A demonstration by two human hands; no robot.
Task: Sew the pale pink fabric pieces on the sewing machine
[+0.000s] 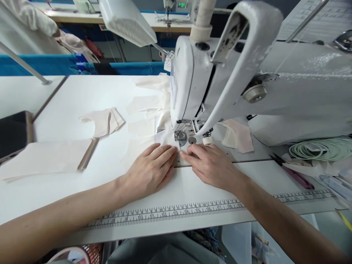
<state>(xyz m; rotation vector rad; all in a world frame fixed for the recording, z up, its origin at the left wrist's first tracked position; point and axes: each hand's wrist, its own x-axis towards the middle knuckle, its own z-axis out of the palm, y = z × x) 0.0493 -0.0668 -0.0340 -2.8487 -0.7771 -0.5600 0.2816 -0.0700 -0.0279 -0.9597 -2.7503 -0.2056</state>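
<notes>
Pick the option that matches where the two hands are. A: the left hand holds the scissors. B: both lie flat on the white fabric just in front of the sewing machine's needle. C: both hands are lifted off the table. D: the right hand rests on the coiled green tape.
B: the left hand and right hand press flat on the white fabric, fingertips nearly meeting before the sewing machine's needle area.

— Any writing you can read from where you sit?

— Only the ruler strip [176, 211] printed along the front edge of my table [82, 110]. Its numbers run left to right: 9, 10, 12, 13, 14, 15, 16, 17, then 19 beside my right wrist.

— Nothing on the machine?

— No brand I can make out. Far back, a small green display [181, 5] glows, but its digits are too blurred to read.
</notes>
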